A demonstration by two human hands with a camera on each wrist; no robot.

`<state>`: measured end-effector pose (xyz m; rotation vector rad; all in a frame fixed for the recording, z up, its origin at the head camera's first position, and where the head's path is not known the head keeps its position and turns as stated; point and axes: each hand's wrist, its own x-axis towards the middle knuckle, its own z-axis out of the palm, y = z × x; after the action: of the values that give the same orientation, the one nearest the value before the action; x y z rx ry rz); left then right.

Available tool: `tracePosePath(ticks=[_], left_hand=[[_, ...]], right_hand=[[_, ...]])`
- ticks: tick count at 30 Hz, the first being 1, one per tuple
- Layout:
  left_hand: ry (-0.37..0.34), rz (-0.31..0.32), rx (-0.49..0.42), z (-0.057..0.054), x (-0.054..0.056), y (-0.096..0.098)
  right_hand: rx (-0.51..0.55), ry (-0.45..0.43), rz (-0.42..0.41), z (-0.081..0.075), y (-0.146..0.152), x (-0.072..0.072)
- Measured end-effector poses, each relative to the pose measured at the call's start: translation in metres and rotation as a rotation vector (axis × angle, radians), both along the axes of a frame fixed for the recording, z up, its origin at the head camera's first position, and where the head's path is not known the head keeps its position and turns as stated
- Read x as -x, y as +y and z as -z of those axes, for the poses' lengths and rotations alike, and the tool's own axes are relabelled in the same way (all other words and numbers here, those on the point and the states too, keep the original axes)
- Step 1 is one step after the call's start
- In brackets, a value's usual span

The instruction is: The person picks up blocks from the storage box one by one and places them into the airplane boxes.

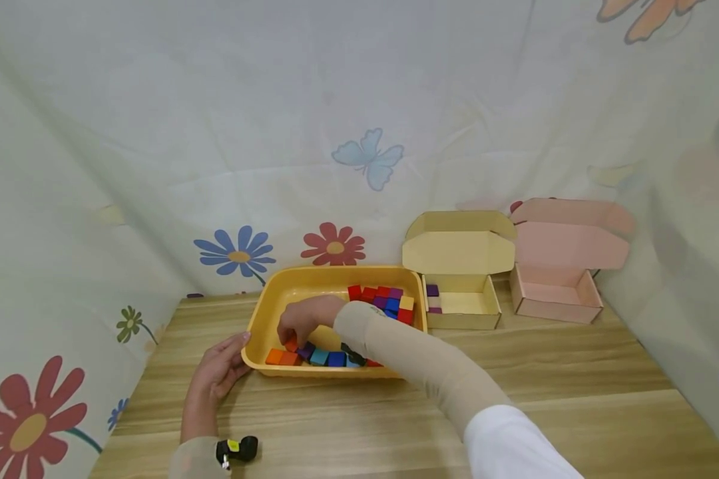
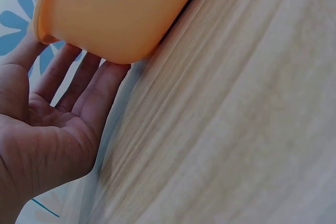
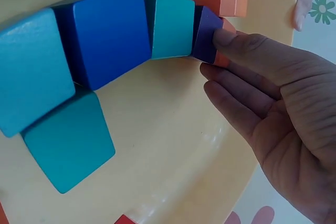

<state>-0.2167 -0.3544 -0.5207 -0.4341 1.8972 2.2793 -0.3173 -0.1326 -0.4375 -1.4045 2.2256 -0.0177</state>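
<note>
In the head view, my right hand reaches down into the left part of a yellow plastic tub. Its thumb and fingers pinch an orange block, which sits against a purple block. Beyond them are two more orange blocks. A row of teal and blue blocks runs away from the fingers along the tub's near wall. My left hand holds the tub's left end, thumb at the rim and fingertips against the outer wall.
More red, purple, blue and yellow blocks lie at the tub's right end. An open yellow box with a few blocks inside stands right of the tub, and an open pink box beyond it. A printed curtain hangs behind the wooden table.
</note>
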Motion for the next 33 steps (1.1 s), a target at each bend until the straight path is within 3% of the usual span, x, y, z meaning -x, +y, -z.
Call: tracePosePath(ticks=[7,19,26,33], left_hand=[[-0.027,-0.016,0.015,0.001,0.002,0.002],[-0.024,-0.018,0.032,0.0,0.002,0.002],[-0.011,-0.016,0.004,0.002,0.001,0.003],[0.003,-0.006,-0.011,0.004,0.0,0.001]], right_hand=[[0.019,0.011,-0.001,0.0,0.001,-0.001],[0.037,0.113,-0.042,-0.013,0.013,-0.003],[0.043,0.178,-0.079,-0.036,0.034,0.002],[-0.011,0.245,-0.048,-0.052,0.06,0.011]])
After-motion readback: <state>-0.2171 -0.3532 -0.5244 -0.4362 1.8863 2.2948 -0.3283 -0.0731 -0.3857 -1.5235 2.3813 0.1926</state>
